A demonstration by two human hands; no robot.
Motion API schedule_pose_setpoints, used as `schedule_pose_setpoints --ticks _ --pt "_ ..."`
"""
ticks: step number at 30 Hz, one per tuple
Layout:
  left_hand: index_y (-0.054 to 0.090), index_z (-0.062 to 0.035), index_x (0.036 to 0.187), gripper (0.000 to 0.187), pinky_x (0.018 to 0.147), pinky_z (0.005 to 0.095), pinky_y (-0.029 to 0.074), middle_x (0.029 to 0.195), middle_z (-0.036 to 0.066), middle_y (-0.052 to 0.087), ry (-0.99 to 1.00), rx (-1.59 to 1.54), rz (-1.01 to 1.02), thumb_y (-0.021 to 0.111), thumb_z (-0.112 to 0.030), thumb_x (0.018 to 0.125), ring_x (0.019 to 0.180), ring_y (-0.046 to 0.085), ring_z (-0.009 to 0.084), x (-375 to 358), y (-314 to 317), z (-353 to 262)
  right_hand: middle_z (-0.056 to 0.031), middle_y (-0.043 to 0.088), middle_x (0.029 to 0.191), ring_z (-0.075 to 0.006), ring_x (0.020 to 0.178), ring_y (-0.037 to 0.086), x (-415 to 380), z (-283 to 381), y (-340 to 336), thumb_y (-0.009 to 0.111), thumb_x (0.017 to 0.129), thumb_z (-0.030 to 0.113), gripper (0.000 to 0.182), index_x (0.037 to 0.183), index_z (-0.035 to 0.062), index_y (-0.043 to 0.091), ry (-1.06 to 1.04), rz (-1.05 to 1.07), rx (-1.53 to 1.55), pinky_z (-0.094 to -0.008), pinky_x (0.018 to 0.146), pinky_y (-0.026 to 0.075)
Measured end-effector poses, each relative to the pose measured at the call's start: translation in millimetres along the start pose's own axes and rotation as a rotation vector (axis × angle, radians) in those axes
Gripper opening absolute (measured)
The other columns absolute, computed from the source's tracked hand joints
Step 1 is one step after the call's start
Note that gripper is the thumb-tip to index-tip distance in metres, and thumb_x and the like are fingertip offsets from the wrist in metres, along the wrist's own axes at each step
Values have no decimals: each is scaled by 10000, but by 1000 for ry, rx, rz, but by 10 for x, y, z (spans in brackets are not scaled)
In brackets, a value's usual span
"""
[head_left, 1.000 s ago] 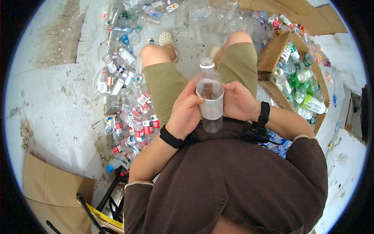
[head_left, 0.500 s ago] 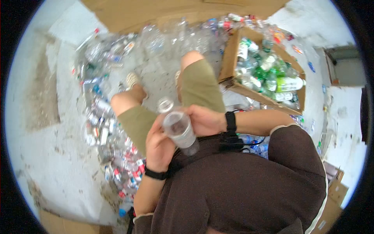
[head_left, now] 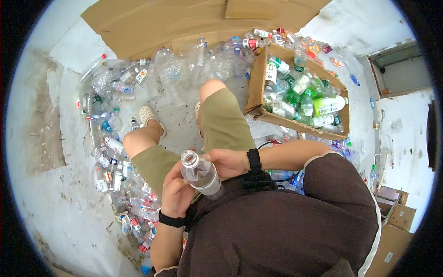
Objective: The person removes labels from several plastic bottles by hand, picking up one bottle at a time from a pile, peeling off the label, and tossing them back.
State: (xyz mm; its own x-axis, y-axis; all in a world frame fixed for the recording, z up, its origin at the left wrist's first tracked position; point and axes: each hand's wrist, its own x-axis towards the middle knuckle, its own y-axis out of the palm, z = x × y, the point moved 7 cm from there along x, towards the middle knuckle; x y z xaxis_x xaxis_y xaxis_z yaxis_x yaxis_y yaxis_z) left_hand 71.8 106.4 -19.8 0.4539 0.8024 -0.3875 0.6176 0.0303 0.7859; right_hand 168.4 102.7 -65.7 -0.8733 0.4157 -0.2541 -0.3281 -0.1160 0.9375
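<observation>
A clear plastic bottle (head_left: 206, 181) with an uncapped mouth is between my hands, above my lap. Its open neck tilts up toward the camera and its base points at my shirt. My left hand (head_left: 177, 190) is wrapped round the bottle's left side. From the other side, my right hand (head_left: 227, 161) grips it near the shoulder, with the fingertips partly hidden behind the bottle. A faint pale band or label circles its lower part.
An open cardboard box (head_left: 300, 123) of mostly green and clear bottles stands at the right. Loose bottles (head_left: 117, 168) pile up along the left. Clear bottles (head_left: 177, 69) lie before a cardboard sheet (head_left: 170, 23). Further right is a wall recess (head_left: 401, 69).
The bottle has tipped so its mouth faces the camera more. Both hands keep hold of it. The whole view has shifted, bringing my hands lower and a little left in the picture.
</observation>
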Motion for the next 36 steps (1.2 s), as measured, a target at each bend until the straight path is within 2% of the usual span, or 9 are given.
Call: schedule_pose_setpoints --ticks 9,15,17,20,25,28,30,32,36 --pt "455 13 1289 621 1005 383 413 1283 116 511 3 -66 -123 441 178 690 1153 524 238 39 -168 190 -47 545 1260 -186 1154 512 9 -147 -5 421 923 184 385 1293 86 464 37 -99 59 -365 1007 376" --pt "465 -41 1192 579 990 396 426 1264 115 496 121 -71 -220 401 191 665 1165 497 250 111 -225 126 -28 507 1276 -163 1146 509 35 -55 -2 502 920 101 428 1336 98 401 -54 -169 -22 -348 966 407" --pt "453 -43 1187 573 981 399 430 1226 108 500 164 -55 -242 391 191 667 1146 500 248 128 -282 87 -49 526 1241 -158 1133 520 7 92 -32 500 825 -1 497 1309 83 423 -183 -238 -75 -323 930 438" --pt "434 -49 1181 556 963 392 434 1164 94 501 236 0 -225 383 187 680 1108 505 236 188 -330 -71 -45 522 1211 -163 1104 525 75 146 -367 534 793 -2 486 1263 71 435 -297 -205 -252 -313 919 434" --pt "474 -45 1160 410 951 328 413 1128 77 558 301 202 -317 453 112 781 1085 528 204 106 -508 -153 -39 515 1175 -154 1094 503 46 303 -310 573 821 68 453 1251 77 430 -296 -124 -386 -311 929 408" --pt "503 -31 1137 346 941 313 411 1115 86 570 411 385 -308 470 93 816 1063 536 193 25 -542 -180 -47 479 1231 -153 1144 461 115 322 -170 591 876 251 453 1262 85 422 -218 -103 -380 -333 968 375" --pt "493 -12 1146 306 925 290 409 1076 81 570 408 479 -368 469 69 851 1039 528 163 -35 -522 -195 -49 456 1254 -155 1184 428 174 335 -133 560 906 384 520 1299 93 386 -227 -151 -609 -345 1001 344" --pt "471 2 1178 311 942 301 411 1137 99 547 422 801 -471 447 70 875 1050 527 181 -126 -481 -246 -52 439 1264 -166 1197 416 216 287 -96 548 915 399 564 1335 86 339 -193 -122 -594 -344 1013 334" --pt "449 6 1171 380 876 332 488 1138 133 509 647 962 -608 508 109 810 1066 531 231 -333 -330 -316 -73 434 1279 -196 1108 484 210 345 -115 580 913 342 526 1307 61 374 -355 -261 -808 -337 925 422"
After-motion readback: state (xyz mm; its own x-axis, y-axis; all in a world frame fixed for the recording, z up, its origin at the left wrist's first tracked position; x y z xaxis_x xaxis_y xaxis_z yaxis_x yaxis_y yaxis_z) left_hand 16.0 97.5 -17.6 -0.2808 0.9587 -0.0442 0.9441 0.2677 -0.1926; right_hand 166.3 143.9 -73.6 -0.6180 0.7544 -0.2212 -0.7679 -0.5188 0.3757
